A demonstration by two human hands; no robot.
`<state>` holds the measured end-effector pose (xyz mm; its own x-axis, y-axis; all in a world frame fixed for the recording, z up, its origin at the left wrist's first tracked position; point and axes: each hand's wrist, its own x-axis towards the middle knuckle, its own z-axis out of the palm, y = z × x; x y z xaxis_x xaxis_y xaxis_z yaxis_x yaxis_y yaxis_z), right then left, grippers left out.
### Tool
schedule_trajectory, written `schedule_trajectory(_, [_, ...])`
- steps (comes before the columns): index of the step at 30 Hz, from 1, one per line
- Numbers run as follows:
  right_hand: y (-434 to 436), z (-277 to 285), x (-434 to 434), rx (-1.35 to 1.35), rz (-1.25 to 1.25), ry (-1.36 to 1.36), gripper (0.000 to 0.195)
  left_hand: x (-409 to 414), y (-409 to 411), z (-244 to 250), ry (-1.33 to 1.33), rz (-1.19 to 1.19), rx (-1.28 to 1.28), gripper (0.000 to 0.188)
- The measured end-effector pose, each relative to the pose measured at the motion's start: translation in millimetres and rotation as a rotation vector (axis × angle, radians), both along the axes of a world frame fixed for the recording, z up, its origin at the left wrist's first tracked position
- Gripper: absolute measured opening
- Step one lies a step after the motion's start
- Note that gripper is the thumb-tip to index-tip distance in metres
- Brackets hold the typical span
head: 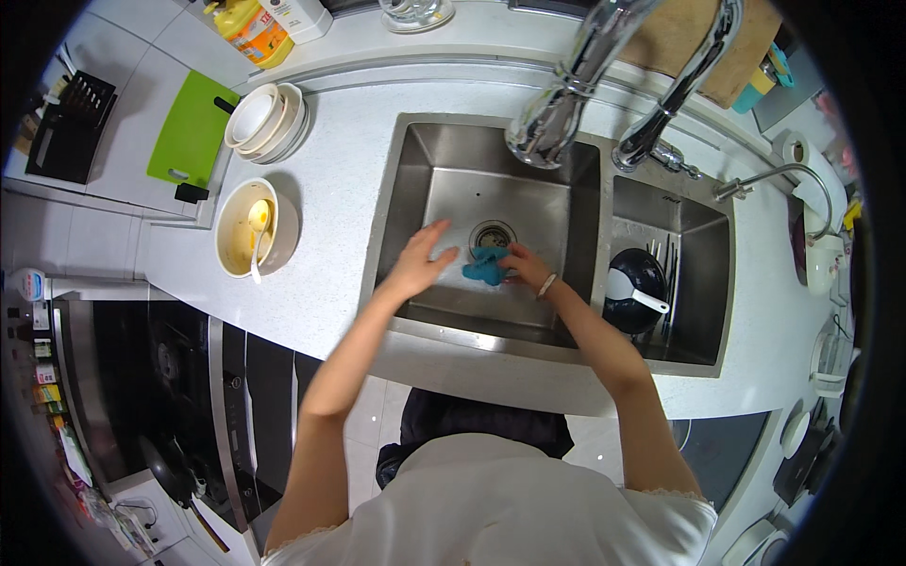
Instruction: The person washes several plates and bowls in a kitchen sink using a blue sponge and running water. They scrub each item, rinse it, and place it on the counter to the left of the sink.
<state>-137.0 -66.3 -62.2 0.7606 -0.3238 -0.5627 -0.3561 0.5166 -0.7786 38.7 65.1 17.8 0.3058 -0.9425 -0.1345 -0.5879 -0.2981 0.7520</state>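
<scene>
In the large basin of a stainless steel double sink [453, 145], my right hand [527, 267] grips a crumpled teal cloth [485, 266]. The cloth lies just in front of the round drain [493, 235] and covers part of its near edge. My left hand [422, 263] hovers over the left side of the same basin, fingers apart, with nothing in it. A gap separates it from the cloth. Above the basin's far right part hangs a chrome faucet head [548, 131].
Left of the sink, a cream bowl [283, 237] holds a white spoon and food remains. Behind it stand stacked bowls [265, 124] and a green cutting board [182, 131]. The small basin [697, 283] contains a black bowl [630, 272], a white-handled utensil and chopsticks.
</scene>
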Motion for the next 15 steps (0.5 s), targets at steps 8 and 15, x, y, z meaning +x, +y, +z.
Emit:
schedule_trajectory(8, [18,36,-6,0.039,-0.512,-0.213,0.037,-75,-45,-19,1.632,0.676,-0.215,0.046])
schedule_trajectory(15, [36,56,13,-0.702,-0.527,-0.232,0.034,-100,-66,-11,1.129,0.856,-0.441,0.021])
